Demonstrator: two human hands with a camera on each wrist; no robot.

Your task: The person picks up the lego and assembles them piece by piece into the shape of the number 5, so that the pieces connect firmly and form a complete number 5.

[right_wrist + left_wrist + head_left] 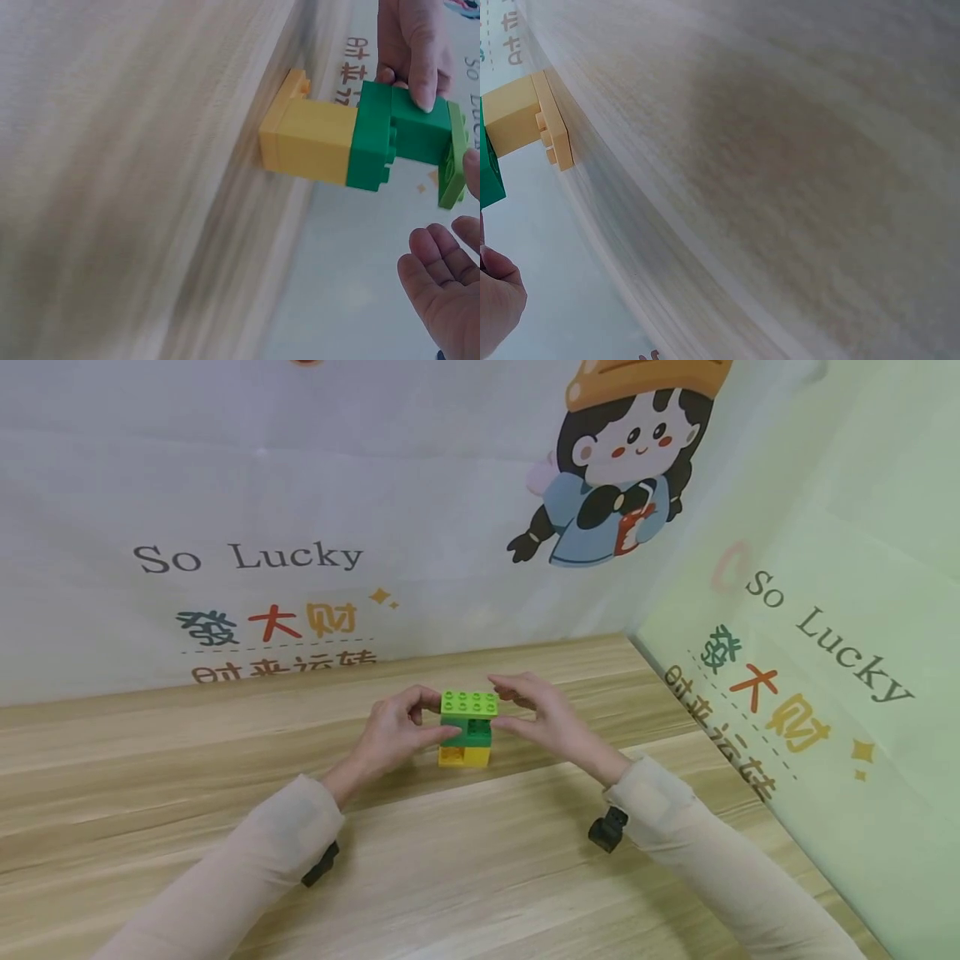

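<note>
A small stack of toy bricks stands on the wooden table. At its base lies a flat yellow-orange brick [553, 120] with bare studs on the left. Above that come a yellow block [311, 139], a dark green brick [369, 139], a smaller green block [420, 129] and, topmost, a light green brick [468, 703] with its studs up. My left hand [390, 727] pinches the green upper part, thumb on the near face and fingers behind. Beside the right end, my right hand [543, 714] has spread fingers, their tips close to the light green brick.
The wood-grain table [450, 868] meets a white printed cloth [262, 485] behind and a second cloth wall [855, 610] on the right. A small black camera [608, 829] hangs under the right sleeve, another [321, 865] under the left.
</note>
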